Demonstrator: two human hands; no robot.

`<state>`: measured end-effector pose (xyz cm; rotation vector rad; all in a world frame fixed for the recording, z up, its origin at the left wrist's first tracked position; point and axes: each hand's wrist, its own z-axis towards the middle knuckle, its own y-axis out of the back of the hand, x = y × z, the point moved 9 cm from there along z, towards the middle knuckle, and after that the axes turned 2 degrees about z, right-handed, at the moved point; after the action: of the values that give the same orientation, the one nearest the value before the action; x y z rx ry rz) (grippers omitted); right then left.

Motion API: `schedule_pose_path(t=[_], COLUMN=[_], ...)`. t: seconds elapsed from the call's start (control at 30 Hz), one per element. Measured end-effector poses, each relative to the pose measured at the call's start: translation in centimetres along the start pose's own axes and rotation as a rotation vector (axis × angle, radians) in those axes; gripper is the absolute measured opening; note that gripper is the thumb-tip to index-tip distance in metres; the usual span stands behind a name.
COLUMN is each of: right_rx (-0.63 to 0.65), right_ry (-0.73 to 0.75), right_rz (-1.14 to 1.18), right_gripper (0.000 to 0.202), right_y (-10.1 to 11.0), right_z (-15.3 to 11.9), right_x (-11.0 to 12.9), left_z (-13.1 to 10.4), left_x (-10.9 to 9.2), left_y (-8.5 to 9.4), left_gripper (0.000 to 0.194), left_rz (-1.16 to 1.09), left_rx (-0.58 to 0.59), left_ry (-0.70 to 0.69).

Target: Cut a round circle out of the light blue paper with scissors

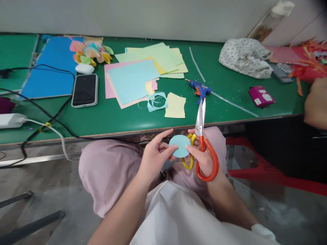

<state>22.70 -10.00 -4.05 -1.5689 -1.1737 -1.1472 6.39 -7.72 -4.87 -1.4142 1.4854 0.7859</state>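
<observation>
A round piece of light blue paper (pixel 179 146) is held over my lap. My left hand (pixel 156 153) pinches its left edge between thumb and fingers, with the forefinger stretched out. On the right edge, the thumb of my right hand (pixel 203 158) presses the paper. Scissors (pixel 199 127) with one red and one yellow handle hang on that same hand, their blades nearly closed and pointing at the table. Just past the blade tips lies a blue glue gun (pixel 200 90), a clear glue stick running out of its back.
On the green table (pixel 112 119) lie coloured paper sheets (pixel 134 80), blue paper offcuts (pixel 157 101), a yellow scrap (pixel 175 105), a phone (pixel 85 91) and paper petals (pixel 90 51). Black cables (pixel 58 119) cross the left side. Another person's arm (pixel 316 103) is at the right edge.
</observation>
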Motion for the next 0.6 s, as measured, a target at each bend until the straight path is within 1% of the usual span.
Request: schedule_pose_path(t=[0.1, 0.17, 0.2, 0.23, 0.3, 0.37, 0.43, 0.5, 0.6], right_rx=[0.001, -0.011, -0.023, -0.038, -0.073, -0.1, -0.109, -0.103, -0.078], right_ry=[-0.092, -0.11, -0.112, -0.112, -0.101, -0.09, -0.091, -0.094, -0.095], right_rz=[0.086, 0.1, 0.104, 0.109, 0.117, 0.12, 0.113, 0.098, 0.074], right_gripper=[0.045, 0.046, 0.047, 0.048, 0.05, 0.051, 0.053, 0.054, 0.051], right_y=[-0.4, -0.6, -0.5, -0.5, -0.4, -0.3, -0.4, -0.6, -0.8], right_z=[-0.1, -0.2, -0.1, -0.1, 0.0, 0.0, 0.0, 0.0, -0.2], right_x=[-1.2, -1.6, -1.7, -1.7, -1.4, -1.1, -0.9, -1.0, -1.5], left_z=[0.2, 0.2, 0.2, 0.2, 0.3, 0.3, 0.2, 0.2, 0.0], left_x=[-0.5, -0.5, -0.4, -0.3, 0.1, 0.5, 0.7, 0.7, 0.3], left_y=[1.4, 2.1, 2.3, 2.3, 1.8, 0.8, 0.2, -0.1, 0.2], left_gripper=[0.054, 0.051, 0.051, 0.052, 0.057, 0.069, 0.078, 0.078, 0.072], left_rz=[-0.023, -0.094, -0.134, -0.163, -0.174, -0.148, -0.128, -0.124, -0.125], left_rx=[-0.131, -0.196, -0.21, -0.207, -0.15, -0.073, -0.031, -0.029, -0.062], left_ry=[-0.086, -0.116, -0.121, -0.119, -0.095, -0.059, -0.035, -0.038, -0.077])
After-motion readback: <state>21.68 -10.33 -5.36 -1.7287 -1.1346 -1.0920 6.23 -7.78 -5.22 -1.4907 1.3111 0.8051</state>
